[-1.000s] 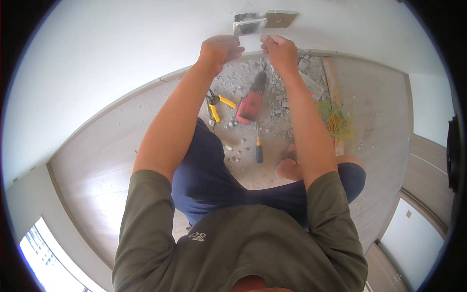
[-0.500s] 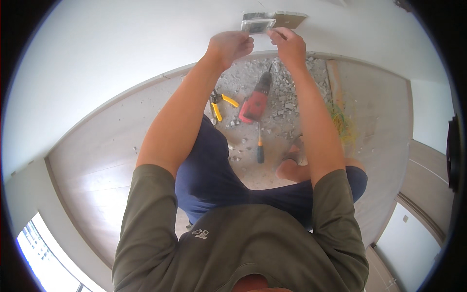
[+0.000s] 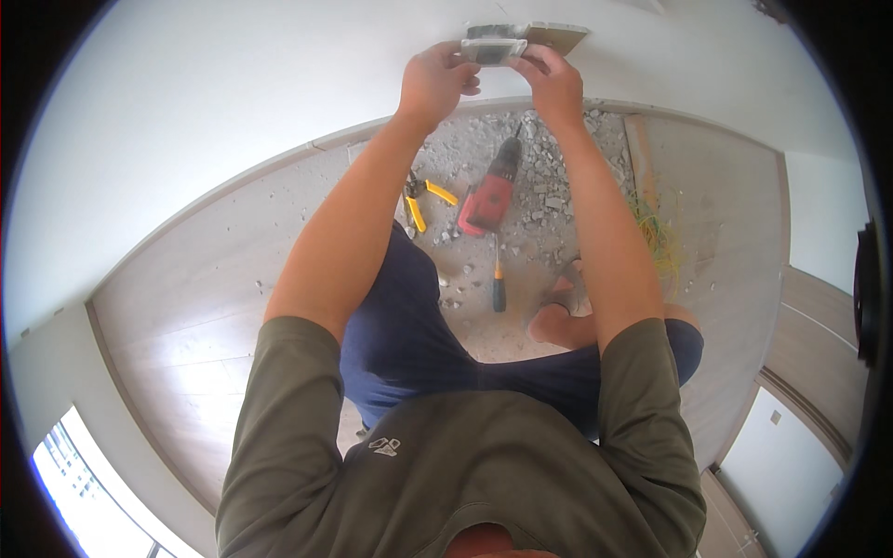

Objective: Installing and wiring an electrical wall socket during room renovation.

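Both my hands are raised to the wall, one at each side of a white-rimmed rectangular wall box (image 3: 494, 44), which looks like an electrical back box. My left hand (image 3: 435, 84) grips its left edge, thumb and fingers closed on it. At the right end, the fingers of my right hand (image 3: 553, 82) pinch the lower corner. A dark recess (image 3: 486, 32) shows behind the box. Just right of it, a brownish square plate (image 3: 555, 37) sits on the wall. Whether the box is inside the wall or just in front of it, I cannot tell.
Below lie grey rubble (image 3: 549, 191), a red power drill (image 3: 488, 197) with its bit toward the wall, yellow-handled pliers (image 3: 428, 199) and a screwdriver (image 3: 499, 290). Thin yellow-green wires (image 3: 662, 244) lie at the right, near a wooden strip (image 3: 641, 153). My bent legs (image 3: 400, 316) frame the near floor.
My left hand has shifted slightly up and closed in on the box's left edge. My right fingers have moved a little higher against its right end. The tools have not moved.
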Demonstrator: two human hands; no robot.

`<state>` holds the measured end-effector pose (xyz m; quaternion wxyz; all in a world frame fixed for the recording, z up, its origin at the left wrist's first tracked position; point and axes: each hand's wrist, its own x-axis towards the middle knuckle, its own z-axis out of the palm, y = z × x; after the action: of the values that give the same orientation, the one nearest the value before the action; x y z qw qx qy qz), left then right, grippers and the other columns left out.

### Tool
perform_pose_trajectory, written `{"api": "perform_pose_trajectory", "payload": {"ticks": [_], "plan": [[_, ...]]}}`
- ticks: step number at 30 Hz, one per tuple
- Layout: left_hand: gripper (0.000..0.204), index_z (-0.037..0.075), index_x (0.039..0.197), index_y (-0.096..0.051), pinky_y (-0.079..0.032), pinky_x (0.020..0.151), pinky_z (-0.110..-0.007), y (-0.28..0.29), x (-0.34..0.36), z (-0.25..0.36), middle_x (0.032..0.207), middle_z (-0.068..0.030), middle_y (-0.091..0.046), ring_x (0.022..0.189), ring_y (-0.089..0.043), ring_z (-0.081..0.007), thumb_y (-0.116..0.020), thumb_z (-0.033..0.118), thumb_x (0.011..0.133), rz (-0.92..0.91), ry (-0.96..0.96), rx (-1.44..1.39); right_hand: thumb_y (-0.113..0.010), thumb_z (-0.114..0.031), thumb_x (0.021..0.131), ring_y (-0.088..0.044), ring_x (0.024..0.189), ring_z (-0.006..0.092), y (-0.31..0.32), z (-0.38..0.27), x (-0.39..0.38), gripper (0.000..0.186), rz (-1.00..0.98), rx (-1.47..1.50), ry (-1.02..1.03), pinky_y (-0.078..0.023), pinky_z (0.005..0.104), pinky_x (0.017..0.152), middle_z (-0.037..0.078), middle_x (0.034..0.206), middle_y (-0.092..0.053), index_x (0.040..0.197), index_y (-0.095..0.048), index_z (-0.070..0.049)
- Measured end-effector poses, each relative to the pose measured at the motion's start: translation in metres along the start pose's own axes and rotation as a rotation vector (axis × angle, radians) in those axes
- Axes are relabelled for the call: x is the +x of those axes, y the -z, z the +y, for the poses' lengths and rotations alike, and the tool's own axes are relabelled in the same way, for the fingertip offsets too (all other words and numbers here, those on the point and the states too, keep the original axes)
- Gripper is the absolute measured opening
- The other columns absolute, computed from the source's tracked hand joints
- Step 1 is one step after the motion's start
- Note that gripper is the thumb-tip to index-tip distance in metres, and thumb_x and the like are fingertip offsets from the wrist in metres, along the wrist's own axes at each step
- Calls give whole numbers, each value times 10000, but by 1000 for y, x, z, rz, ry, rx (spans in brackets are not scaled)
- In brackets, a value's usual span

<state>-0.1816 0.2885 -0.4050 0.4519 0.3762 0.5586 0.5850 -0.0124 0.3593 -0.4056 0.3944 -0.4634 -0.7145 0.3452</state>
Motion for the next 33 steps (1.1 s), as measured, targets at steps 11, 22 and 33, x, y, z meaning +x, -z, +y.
{"api": "perform_pose_trajectory", "payload": {"ticks": [11,22,33], "plan": [[362,93,1078,-697,-511,816,-350,4,3,-2,963,-137,-710,890,-671,-272,-740,197,734,133,-203,595,-742,-286,790,-674,796,205,13,-3,11,302,-117,-133,18,-510,316,737,90,879,-712,940,-671,-34],[269,-7,992,-709,-500,696,-297,-1,12,-7,893,-99,-711,770,-628,-158,-726,103,747,139,14,55,-747,-320,796,-646,767,183,19,2,22,345,-220,3,-31,-491,309,711,73,839,-699,936,-658,-17],[675,56,1389,-387,-432,967,-494,-21,-7,12,1395,-140,-397,1261,-418,-285,-648,408,875,19,529,-623,-737,-297,805,-645,740,241,13,3,7,302,-125,-242,65,-490,353,678,100,799,-677,848,-599,-31]]}}
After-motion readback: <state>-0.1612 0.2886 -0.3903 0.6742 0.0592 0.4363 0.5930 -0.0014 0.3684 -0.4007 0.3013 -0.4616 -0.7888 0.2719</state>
